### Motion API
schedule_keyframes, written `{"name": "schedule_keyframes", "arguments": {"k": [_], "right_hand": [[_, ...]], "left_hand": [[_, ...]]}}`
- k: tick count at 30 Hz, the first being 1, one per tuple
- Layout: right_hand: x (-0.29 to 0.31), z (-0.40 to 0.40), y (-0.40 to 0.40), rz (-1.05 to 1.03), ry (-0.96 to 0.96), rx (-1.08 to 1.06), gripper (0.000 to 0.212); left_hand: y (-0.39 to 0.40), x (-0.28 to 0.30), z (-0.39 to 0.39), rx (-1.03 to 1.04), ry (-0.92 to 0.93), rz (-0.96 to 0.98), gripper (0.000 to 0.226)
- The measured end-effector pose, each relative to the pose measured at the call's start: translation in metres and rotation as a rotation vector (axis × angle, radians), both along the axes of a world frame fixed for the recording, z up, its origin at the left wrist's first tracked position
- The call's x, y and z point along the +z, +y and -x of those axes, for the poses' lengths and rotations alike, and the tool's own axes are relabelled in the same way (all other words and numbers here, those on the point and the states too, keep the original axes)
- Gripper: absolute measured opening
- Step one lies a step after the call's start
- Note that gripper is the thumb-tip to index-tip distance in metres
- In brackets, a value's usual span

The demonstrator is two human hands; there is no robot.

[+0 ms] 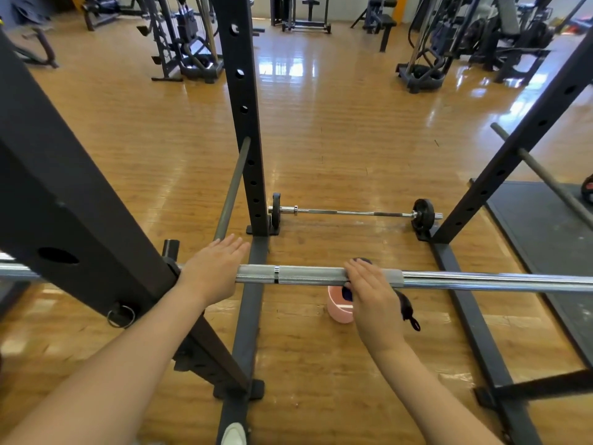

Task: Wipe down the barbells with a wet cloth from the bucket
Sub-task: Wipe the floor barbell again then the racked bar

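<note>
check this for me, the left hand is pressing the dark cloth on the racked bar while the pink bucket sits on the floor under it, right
Not quite: in the head view the right hand presses the dark cloth on the racked bar. The left hand lies flat on the bar, without a cloth. The pink bucket does sit on the floor under it.

Colours from my feed: the barbell (321, 275) is silver, with a duller grey crosshatch knurl on part of it and shiny chrome further right. The cloth (407, 308) is dark navy, almost black. The bucket (338, 311) is salmon pink. The rack (244, 123) is matte black, and the floor (353, 139) is glossy honey-orange wood grain.
</note>
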State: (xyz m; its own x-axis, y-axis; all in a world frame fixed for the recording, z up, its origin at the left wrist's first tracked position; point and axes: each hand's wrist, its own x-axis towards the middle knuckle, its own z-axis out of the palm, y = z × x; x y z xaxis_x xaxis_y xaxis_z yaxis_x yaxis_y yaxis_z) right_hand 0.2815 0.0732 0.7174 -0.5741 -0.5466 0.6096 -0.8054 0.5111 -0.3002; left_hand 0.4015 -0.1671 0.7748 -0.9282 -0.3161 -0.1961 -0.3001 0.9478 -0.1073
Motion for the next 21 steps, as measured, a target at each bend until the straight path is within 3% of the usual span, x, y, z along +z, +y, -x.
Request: {"name": "schedule_keyframes", "arguments": {"k": [5,8,12,14,17,19,21], "right_hand": [[0.002,0.010,0.013,-0.112,0.042,0.184,0.034],[-0.002,0.029,0.052,-0.081,0.021,0.054,0.038],[-0.001,0.016,0.032,-0.012,0.028,-0.081,0.035],[0.001,0.004,0.010,-0.003,0.039,-0.008,0.030],[0.001,-0.002,-0.007,-0.060,0.006,0.133,0.043],[0.002,0.005,0.001,-0.118,-0.005,0.178,0.052],[0.002,0.015,0.021,-0.123,0.019,0.168,0.046]], "left_hand": [[0.001,-0.001,0.000,0.005,-0.014,0.013,0.073],[-0.001,-0.002,0.000,-0.005,-0.013,0.021,0.074],[-0.001,-0.002,0.001,-0.001,-0.020,0.011,0.074],[-0.002,-0.003,0.000,-0.003,0.006,0.005,0.074],[-0.001,-0.003,0.000,-0.007,0.012,0.009,0.074],[-0.001,-0.003,0.000,-0.003,0.012,0.041,0.074],[0.001,-0.006,-0.004,-0.001,0.041,0.104,0.075]]}}
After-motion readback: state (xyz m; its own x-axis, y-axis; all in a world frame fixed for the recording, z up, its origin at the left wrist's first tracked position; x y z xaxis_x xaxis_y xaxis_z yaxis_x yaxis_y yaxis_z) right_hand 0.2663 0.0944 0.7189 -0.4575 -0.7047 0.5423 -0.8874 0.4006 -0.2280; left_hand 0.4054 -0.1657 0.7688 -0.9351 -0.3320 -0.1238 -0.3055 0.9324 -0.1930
